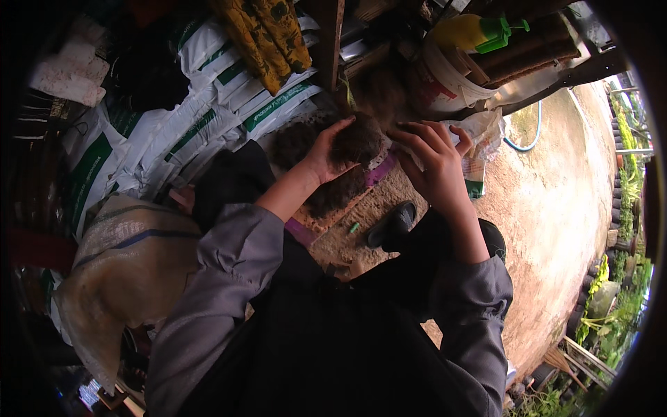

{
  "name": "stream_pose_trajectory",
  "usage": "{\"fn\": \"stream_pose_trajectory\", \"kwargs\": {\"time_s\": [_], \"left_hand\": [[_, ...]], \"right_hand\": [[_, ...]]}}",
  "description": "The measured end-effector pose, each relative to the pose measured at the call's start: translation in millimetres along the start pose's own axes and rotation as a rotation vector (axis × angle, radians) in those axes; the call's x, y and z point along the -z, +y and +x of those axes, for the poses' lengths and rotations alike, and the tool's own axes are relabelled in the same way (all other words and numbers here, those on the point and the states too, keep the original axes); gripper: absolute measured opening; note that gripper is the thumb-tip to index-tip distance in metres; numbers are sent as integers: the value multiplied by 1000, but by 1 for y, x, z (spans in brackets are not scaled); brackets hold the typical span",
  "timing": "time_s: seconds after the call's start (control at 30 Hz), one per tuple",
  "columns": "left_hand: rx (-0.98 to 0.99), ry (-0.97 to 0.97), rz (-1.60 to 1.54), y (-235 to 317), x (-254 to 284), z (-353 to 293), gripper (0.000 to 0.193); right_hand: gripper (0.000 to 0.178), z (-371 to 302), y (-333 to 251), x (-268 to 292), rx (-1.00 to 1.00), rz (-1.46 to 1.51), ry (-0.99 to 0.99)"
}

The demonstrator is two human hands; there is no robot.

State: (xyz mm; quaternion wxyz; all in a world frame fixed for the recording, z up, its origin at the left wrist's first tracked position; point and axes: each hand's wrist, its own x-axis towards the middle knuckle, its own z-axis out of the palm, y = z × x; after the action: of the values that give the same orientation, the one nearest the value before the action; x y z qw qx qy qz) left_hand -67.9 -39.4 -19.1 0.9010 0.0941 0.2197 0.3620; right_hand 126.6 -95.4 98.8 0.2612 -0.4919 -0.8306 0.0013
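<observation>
Left hand [323, 154], curled round dark clump [360, 144], seemingly steadying it; right hand [439, 158] just beside, fingers parted, contact unclear; dark soil-like material [337, 196] below grip

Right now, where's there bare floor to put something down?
The widest bare patch is the tan floor, bordered by the right sleeve, blue hose and plants. It's crowded on the left, with white-and-green bags and a woven sack, and around the left hand, holding a dark clump.
</observation>
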Motion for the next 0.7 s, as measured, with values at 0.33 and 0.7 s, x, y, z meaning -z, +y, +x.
{"fn": "stream_pose_trajectory", "kwargs": {"time_s": [0.33,0.7], "left_hand": [[-83,80,-137,14,-6,-4,43],[-38,231,-37,19,-10,-13,36]], "right_hand": [[49,6,-14,-14,49,-26,-164],[43,9,-25,-39,-22,-78,-181]]}}
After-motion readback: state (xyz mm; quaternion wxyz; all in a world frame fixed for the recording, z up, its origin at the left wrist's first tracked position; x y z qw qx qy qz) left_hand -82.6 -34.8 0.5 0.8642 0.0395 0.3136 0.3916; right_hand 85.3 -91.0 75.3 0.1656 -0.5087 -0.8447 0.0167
